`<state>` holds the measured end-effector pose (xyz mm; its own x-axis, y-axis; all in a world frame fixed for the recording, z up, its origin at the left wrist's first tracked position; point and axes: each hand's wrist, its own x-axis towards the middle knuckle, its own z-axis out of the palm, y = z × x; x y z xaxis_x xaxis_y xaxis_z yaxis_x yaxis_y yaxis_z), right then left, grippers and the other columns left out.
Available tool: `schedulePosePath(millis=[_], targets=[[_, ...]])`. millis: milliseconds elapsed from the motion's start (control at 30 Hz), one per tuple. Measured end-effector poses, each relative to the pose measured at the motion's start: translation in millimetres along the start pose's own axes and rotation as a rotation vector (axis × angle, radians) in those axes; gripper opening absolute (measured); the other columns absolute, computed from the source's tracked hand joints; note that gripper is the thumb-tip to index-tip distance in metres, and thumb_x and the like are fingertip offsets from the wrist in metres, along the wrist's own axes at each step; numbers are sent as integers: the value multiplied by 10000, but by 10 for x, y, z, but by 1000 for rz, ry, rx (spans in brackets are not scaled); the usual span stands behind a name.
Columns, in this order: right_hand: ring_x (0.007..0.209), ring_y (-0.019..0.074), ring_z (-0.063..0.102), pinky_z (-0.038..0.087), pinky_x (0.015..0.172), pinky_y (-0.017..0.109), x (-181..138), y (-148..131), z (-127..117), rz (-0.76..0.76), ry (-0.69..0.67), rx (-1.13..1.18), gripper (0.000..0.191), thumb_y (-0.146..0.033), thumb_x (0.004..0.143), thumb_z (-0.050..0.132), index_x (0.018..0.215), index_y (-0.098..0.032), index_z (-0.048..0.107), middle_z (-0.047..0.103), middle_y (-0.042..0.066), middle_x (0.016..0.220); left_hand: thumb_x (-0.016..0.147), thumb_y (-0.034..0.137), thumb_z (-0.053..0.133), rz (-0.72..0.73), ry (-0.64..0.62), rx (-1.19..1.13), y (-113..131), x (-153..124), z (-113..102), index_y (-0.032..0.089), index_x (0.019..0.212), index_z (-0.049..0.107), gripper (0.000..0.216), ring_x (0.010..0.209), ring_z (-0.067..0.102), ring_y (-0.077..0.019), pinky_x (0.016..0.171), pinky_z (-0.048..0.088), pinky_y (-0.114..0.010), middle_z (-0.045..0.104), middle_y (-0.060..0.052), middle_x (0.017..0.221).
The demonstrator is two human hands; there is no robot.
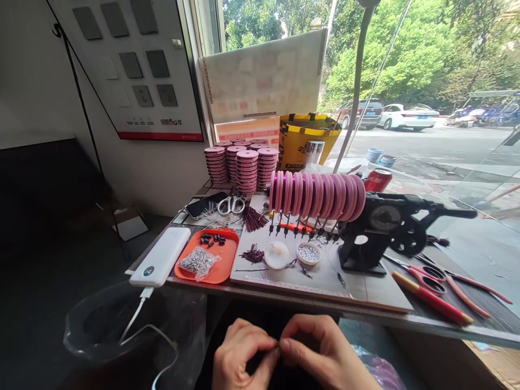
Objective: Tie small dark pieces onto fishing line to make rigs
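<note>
My left hand [242,352] and my right hand [319,346] meet over my dark-clothed lap, just below the table's front edge. Thumb and forefinger are pinched together on each, the tips touching; anything between them is too small or hidden to make out. Closest on the table is a pale board [284,281]. It carries a small white dish of silvery beads [309,253], a round white disc [277,254] and a bundle of dark short strands [252,254]. Behind stands a black hand-cranked winder [371,222] with a row of pink spools [317,195], dark small pieces hanging from them.
Left lie an orange tray [227,265] with a bag of tiny metal parts [199,262] and a white power bank [160,257] on a cable. Scissors [231,206] and stacked pink spools [247,170] sit behind. Right are red-handled scissors [426,279], pliers [467,292] and a red-yellow stick [433,299].
</note>
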<state>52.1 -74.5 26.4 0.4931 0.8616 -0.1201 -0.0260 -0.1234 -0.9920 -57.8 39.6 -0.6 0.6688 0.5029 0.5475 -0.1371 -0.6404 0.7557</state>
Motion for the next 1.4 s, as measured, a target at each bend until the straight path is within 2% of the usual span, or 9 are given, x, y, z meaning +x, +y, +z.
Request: schedulePosePath(millis=[333, 533, 633, 767, 867, 967, 1100, 1267, 1400], targets=[[519, 103, 383, 270, 477, 211, 13, -103, 10, -72, -3, -242, 302, -378, 769, 579, 612, -124, 623, 448, -30, 521, 744, 105, 647, 220, -174, 321, 27, 56, -128, 207, 671, 565, 150, 572, 587, -144, 551, 483, -232, 657, 31, 585], [507, 112, 451, 317, 466, 196, -21, -65, -16, -97, 2, -323, 259, -332, 796, 536, 638, -143, 618, 511, -22, 526, 749, 82, 628, 226, -157, 306, -5, 45, -101, 204, 678, 577, 150, 572, 595, -148, 558, 482, -239, 663, 29, 588], [578, 147, 560, 410, 543, 206, -41, -145, -245, -152, 121, -459, 278, -374, 843, 502, 698, -175, 630, 611, -4, 600, 741, 98, 637, 128, -86, 196, -14, 23, -51, 211, 661, 600, 143, 577, 593, -149, 563, 466, -236, 664, 29, 589], [626, 207, 641, 461, 573, 285, 73, -120, -671, -335, 509, -973, 327, -374, 879, 409, 753, -198, 654, 686, 38, 727, 708, 169, 685, -162, 42, -44, -4, 10, -20, 213, 612, 659, 109, 574, 595, -143, 567, 457, -219, 648, 15, 588], [667, 272, 645, 490, 571, 365, 230, 41, -855, -435, 580, -1391, 393, -286, 870, 340, 678, -186, 668, 665, 83, 694, 659, 211, 727, -312, 58, -172, 16, 12, -35, 199, 575, 694, 91, 569, 568, -138, 569, 440, -217, 630, 0, 584], [661, 290, 639, 506, 565, 408, 294, 142, -886, -539, 596, -1561, 416, -269, 881, 309, 725, -161, 679, 652, 109, 699, 604, 194, 751, -446, 82, -243, 33, 4, -45, 189, 548, 710, 70, 542, 522, -125, 563, 409, -216, 619, 0, 527], [663, 277, 643, 507, 531, 390, 164, 69, -752, -654, 657, -1442, 401, -380, 922, 305, 880, -168, 644, 650, 105, 775, 532, 242, 824, -717, 146, -577, 55, 9, -16, 168, 533, 713, 134, 498, 510, -83, 538, 382, -179, 630, 9, 483], [740, 168, 655, 540, 621, 212, 29, 49, -233, -838, 346, -928, 163, -324, 885, 514, 995, -224, 582, 644, 51, 844, 388, 281, 904, -979, 248, -1090, 115, 73, 5, 152, 510, 681, 285, 448, 530, -42, 498, 393, -130, 636, 25, 466], [691, 165, 634, 540, 586, 216, 78, 187, 116, -860, 438, -686, 150, -322, 886, 510, 964, -210, 572, 637, 51, 797, 415, 226, 902, -1048, 268, -1194, 131, 87, -14, 147, 536, 682, 263, 450, 534, -41, 505, 428, -139, 640, 24, 493]])
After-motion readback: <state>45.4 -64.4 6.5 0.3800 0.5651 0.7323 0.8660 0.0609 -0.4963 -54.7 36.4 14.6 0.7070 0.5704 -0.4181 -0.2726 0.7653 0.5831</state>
